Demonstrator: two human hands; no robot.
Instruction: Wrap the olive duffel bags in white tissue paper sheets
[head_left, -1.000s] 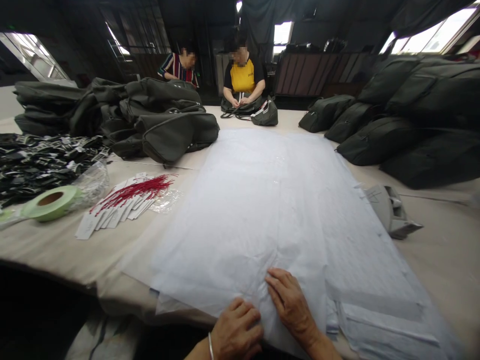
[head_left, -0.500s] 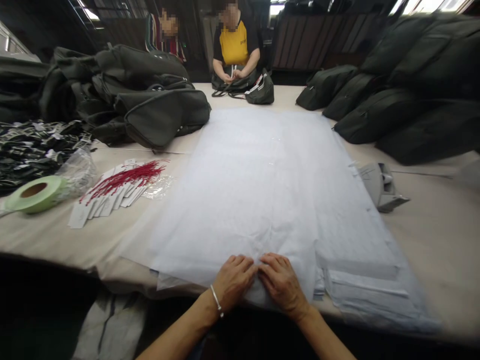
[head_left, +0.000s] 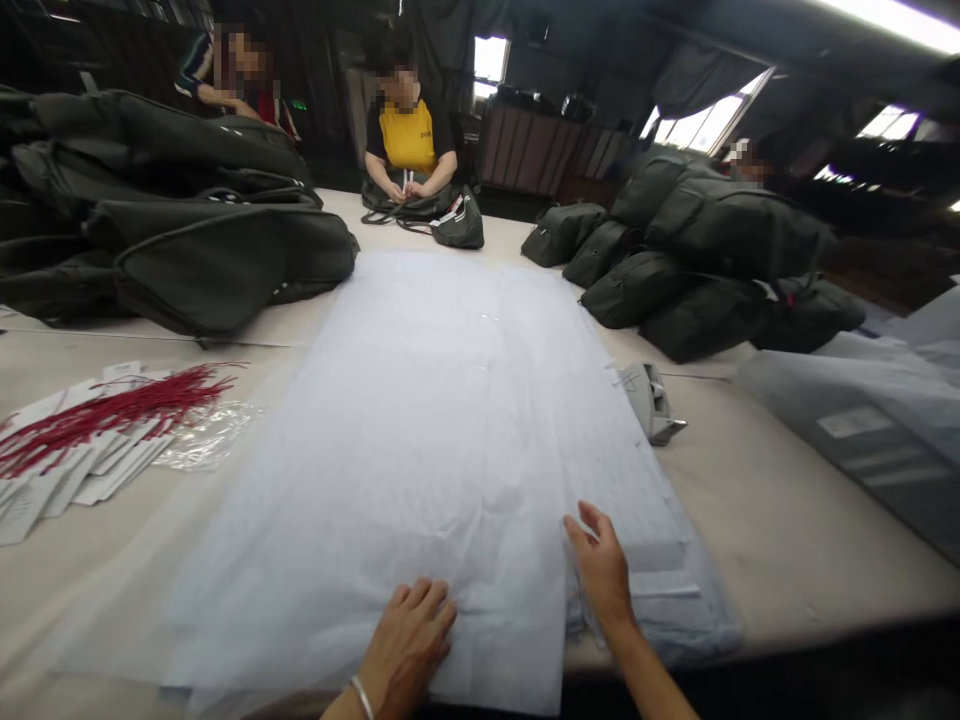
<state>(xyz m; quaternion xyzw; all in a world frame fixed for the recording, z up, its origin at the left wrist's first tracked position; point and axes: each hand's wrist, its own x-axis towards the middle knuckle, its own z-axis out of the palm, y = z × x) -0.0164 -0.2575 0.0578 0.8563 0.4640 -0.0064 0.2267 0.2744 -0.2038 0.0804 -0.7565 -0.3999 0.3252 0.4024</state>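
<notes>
White translucent sheets (head_left: 405, 440), thin and slightly wrinkled, lie in a stack lengthwise across the table before me. My left hand (head_left: 411, 640), with a bracelet at the wrist, rests palm down on the top sheet near its front edge, fingers lightly bent and holding nothing. Over the right side of the stack is my right hand (head_left: 602, 575), thumb and fingers apart, with nothing visible in it; whether it touches the sheet I cannot tell. Folded clear plastic (head_left: 675, 600) lies beside and beneath that hand at the front right.
Dark bags are piled at left (head_left: 232, 250) and right (head_left: 675, 250). White tags with red strings (head_left: 112, 430) lie left, near crinkled clear plastic (head_left: 210, 435). A grey tape dispenser (head_left: 649, 400) and a wrapped package (head_left: 862, 440) stand right. Across the table, a person (head_left: 409, 140) handles a bag.
My hands have moved apart from the middle of the sheet's front edge, the right one lifting towards the stack's right side. The view has turned right, bringing the wrapped package into sight.
</notes>
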